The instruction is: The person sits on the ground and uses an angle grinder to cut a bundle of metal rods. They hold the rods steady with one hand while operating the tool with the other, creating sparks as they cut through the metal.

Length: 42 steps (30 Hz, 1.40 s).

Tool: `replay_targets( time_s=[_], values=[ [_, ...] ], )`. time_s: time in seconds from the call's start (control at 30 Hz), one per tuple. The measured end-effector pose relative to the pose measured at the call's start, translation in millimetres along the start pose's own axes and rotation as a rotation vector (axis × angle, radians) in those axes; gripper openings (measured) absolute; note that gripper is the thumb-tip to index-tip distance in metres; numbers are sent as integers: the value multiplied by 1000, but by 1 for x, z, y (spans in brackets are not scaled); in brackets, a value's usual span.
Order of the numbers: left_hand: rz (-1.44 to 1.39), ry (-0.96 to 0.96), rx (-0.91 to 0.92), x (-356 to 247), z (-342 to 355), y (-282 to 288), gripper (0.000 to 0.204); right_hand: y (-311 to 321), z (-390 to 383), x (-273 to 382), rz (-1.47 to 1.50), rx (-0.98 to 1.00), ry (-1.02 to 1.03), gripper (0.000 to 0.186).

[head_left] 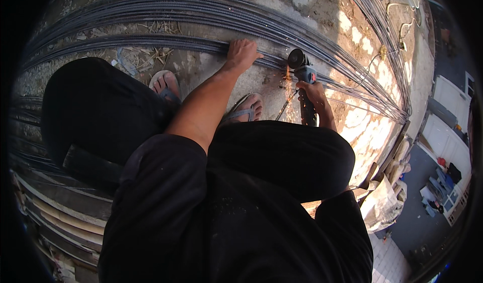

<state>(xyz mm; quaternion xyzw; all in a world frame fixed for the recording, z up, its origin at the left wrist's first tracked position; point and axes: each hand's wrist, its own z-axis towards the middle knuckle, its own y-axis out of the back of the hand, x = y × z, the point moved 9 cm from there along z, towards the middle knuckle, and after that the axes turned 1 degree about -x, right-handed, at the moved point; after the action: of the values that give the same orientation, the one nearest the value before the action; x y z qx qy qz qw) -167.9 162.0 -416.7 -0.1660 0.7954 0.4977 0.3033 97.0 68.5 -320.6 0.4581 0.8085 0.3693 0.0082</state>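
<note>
My left hand (241,54) grips steel rods in a long bundle of dark rebar (191,44) on the ground, its fingers curled over them. To its right, my right hand (314,95) is closed round an angle grinder (306,73) with a dark blue-grey body and a black disc guard at the top. The grinder is at the rods, and orange sparks (288,86) spray down from it onto the concrete. A dark cord runs down-left beside the grinder. My sandalled feet (246,109) are on the ground below the bundle, between my bent knees.
More long rods (397,81) curve along the right, with a pale cable (405,28) near them. Planks (65,217) and more rods lie at the lower left. Crumpled sacking (380,207) is at the lower right, beside grey paving (417,235) with scattered clothing-like items (440,187).
</note>
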Motion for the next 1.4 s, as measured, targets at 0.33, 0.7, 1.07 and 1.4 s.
replay_targets(
  time_s=[0.33,0.7,1.07,1.4],
  values=[
    [22,-35,-88,-3,-4,5,42,3,-3,-13,6,-20,-32,38],
    [21,-56,-108,-6,-7,12,43,1,13,-27,-6,-56,22,35],
    [24,23,68,-11,-3,9,48,-9,-29,-50,443,-33,-70,37],
    [35,-144,-304,-49,1,75,36,34,-80,-56,658,-126,-102,38]
  ],
)
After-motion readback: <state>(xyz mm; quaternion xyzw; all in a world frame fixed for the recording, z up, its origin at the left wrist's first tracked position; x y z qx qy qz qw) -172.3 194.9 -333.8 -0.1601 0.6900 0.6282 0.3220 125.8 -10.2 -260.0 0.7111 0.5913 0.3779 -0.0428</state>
